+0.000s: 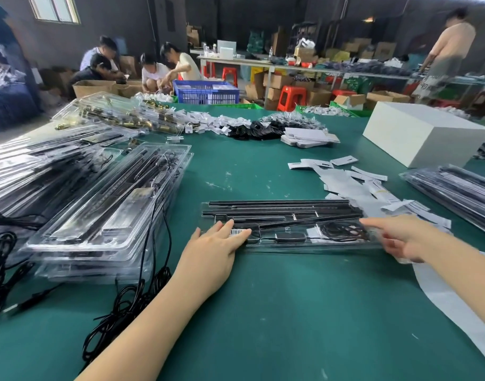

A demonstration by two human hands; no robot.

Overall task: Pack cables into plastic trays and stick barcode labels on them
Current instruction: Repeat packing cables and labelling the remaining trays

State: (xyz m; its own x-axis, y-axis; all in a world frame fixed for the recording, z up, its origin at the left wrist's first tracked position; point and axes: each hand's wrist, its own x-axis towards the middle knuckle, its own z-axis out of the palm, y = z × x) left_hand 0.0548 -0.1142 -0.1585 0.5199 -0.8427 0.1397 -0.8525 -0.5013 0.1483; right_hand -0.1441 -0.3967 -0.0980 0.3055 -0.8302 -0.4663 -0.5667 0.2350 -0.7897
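Clear plastic tray (290,229), already holding a coiled cable (345,231), is lying on the green table (263,312). At its near-left corner the left hand (216,247) is pressing flat on a barcode label (240,232), digits unreadable. At its right end the right hand (400,239) is gripping the rim. Uneven pressing could be leaving the label creased or crooked.

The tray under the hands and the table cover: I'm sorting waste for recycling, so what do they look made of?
The tray looks like thin clear moulded plastic, glossy: the black parts show through it and its rim catches light. The table cover seems a matte green mat, perhaps rubber or vinyl; it shows scuffs and white marks, no glare. The barcode label looks like white printed paper.
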